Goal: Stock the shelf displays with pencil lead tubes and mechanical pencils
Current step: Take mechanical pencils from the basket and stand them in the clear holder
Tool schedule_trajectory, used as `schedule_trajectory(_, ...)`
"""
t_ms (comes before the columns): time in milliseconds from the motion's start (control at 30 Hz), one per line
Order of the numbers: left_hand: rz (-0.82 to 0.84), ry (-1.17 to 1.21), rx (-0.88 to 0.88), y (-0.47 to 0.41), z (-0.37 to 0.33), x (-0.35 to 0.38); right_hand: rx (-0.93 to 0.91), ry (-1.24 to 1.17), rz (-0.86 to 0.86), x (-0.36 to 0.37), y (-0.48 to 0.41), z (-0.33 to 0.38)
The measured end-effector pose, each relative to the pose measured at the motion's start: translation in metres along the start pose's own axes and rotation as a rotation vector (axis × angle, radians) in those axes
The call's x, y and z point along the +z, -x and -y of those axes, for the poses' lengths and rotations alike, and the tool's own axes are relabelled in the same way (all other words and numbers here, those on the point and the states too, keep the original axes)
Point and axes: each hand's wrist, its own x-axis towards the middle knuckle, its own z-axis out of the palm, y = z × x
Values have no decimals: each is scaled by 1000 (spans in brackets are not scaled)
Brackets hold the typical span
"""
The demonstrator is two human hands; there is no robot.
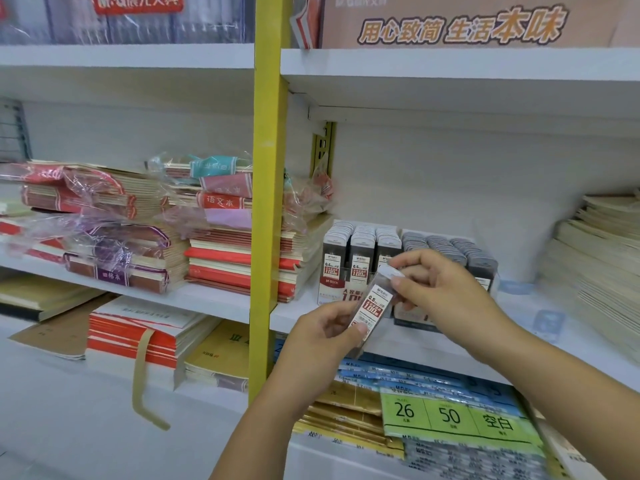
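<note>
Plastic lead tube (372, 311): your left hand (325, 336) grips its base, your right hand (440, 289) pinches its top, steadying it for the display (334, 268).

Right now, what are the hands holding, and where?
One lead tube: the left hand grips its lower end, the right hand pinches its top cap.

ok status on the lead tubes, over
Left hand pinches the lead tube low, right hand pinches its cap. Tube tilted, held in front of the display box, not yet in. Nothing between them.
</note>
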Motion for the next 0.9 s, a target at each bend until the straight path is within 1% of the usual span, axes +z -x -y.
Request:
schedule_trajectory(100, -20, -19, 15, -1, 1, 3, -6, 6, 43, -1, 1, 1)
schedule_trajectory(167, -89, -96, 77, -4, 3, 4, -48, 14, 36, -4, -1, 6)
schedule_trajectory(233, -245, -253, 161, -8, 6, 4, -163, 85, -72, -12, -6, 13)
schedule_trajectory(300, -366, -483, 240, -12, 9, 1, -339, 215, -230, -24, -13, 23)
schedule_trajectory(367, -342, -621, 254, -17, 13, 0, -483, 383, -315, -34, -22, 33)
schedule_trajectory(433, -283, -634, 222, -21, 18, 2, -539, 560, -283, -37, -30, 36)
schedule_trajectory(533, -276, -617, 192, -25, 25, 7, -491, 747, -162, -29, -40, 31)
schedule_trajectory(667, -308, -617, 253, -28, 27, 7, -237, 697, -51, -26, -56, 23)
schedule_trajectory(767, -301, -602, 297, -29, 27, 4, -153, 700, -26, -26, -68, 19)
schedule_trajectory(833, -290, -601, 292, -29, 27, 2, -157, 793, -35, -23, -72, 17)
schedule_trajectory(900, -271, -596, 284, -28, 27, 0, -184, 927, -89, -23, -73, 17)
